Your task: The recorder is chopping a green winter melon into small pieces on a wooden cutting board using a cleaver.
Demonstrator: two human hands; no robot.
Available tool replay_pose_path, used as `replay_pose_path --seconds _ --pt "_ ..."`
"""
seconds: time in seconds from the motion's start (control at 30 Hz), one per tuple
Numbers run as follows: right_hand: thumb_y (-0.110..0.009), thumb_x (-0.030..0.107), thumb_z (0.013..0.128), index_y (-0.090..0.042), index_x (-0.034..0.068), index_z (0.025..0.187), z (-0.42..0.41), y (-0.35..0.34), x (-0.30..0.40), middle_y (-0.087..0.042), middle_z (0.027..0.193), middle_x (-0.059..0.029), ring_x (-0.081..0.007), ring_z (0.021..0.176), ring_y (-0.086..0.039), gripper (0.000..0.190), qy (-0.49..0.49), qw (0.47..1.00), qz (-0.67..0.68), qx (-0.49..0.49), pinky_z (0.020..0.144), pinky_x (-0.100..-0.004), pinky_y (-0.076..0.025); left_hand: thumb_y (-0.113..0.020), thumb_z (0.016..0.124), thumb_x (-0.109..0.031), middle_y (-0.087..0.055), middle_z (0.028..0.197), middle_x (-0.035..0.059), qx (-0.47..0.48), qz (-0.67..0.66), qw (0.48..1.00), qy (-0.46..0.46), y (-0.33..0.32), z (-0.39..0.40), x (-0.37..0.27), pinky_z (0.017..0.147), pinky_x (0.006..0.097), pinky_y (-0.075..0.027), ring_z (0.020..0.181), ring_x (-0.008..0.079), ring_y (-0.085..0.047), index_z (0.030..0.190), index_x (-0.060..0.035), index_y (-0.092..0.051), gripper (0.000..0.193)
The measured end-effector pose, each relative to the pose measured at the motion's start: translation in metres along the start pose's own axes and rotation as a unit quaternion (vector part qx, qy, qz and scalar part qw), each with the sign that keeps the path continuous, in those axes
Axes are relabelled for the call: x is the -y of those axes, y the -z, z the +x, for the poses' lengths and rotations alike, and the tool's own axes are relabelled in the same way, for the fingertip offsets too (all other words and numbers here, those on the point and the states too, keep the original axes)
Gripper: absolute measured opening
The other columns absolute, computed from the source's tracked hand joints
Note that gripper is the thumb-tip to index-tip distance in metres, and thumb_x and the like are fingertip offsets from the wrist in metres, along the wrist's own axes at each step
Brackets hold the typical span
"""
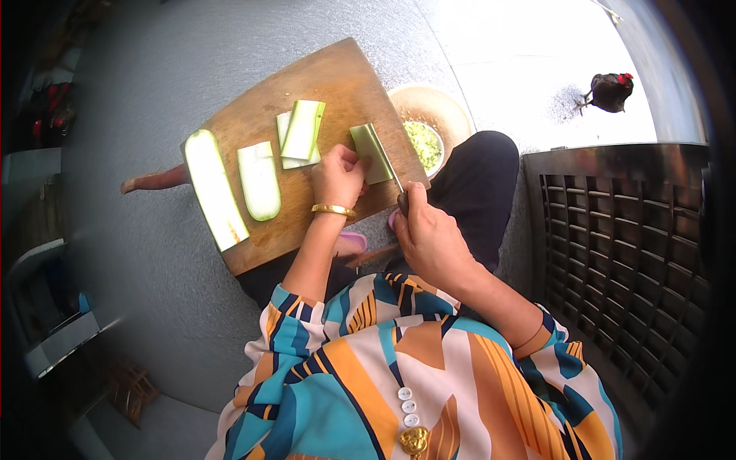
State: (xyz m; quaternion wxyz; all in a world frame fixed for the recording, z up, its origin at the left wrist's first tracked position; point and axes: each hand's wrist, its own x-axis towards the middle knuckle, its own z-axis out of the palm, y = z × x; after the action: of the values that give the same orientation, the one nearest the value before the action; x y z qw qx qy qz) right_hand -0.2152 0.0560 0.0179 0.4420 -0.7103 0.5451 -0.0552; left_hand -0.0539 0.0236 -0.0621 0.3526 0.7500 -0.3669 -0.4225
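My right hand (432,237) grips the dark handle of a kitchen knife (386,154), seen nearly edge-on. Its blade stands along the right side of a pale green gourd piece (368,150). Bent fingers of my left hand (338,177), with a gold bangle at the wrist, press on that piece's left side. Both work above a wooden board (253,253). Two overlapping gourd slabs (303,129) lie just beyond my left hand. Farther left are a round-ended gourd piece (260,184) and a long halved gourd (214,190), both cut face up.
Beside the board's right edge, a bowl of chopped green bits (424,146) sits in a wide tan basin (428,99). A dark chicken (610,92) stands on the bright floor. A metal lattice panel (624,230) is at my right. A wooden leg (155,179) juts out left under the board.
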Motion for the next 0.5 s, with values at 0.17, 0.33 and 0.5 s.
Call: replay_pose_path --seconds 0.17,0.33,0.5 --pt "-0.046 0.010 0.090 -0.034 -0.002 0.109 0.002 -0.004 -0.004 -0.057 0.077 -0.0281 -0.0471 0.073 -0.057 0.025 0.014 1.000 0.002 -0.011 0.064 -0.0519 -0.044 -0.069 0.080 -0.012 -0.063 0.059 0.0096 0.033 -0.001 0.999 0.015 0.002 0.005 0.002 0.040 0.0263 -0.048 0.045 0.0138 -0.061 0.077 0.0021 -0.058 0.018" --pt "-0.046 0.009 0.090 -0.033 -0.002 0.106 0.006 -0.008 -0.004 -0.056 0.075 -0.0275 -0.0470 0.071 -0.056 0.023 0.030 0.999 0.010 -0.022 0.061 -0.0521 -0.044 -0.068 0.080 -0.012 -0.063 0.059 0.0100 0.051 -0.003 0.998 0.029 0.003 0.008 0.002 0.039 0.0265 -0.048 0.045 0.0142 -0.061 0.077 0.0028 -0.057 0.019" --pt "-0.047 0.008 0.088 -0.033 -0.001 0.104 0.031 -0.007 -0.003 -0.056 0.077 -0.0279 -0.0471 0.073 -0.057 0.024 0.045 0.998 0.009 -0.031 0.062 -0.0524 -0.044 -0.067 0.080 -0.011 -0.063 0.060 0.0102 0.064 -0.023 0.997 0.042 0.004 0.010 0.001 0.039 0.0273 -0.047 0.044 0.0151 -0.061 0.076 0.0036 -0.057 0.018"
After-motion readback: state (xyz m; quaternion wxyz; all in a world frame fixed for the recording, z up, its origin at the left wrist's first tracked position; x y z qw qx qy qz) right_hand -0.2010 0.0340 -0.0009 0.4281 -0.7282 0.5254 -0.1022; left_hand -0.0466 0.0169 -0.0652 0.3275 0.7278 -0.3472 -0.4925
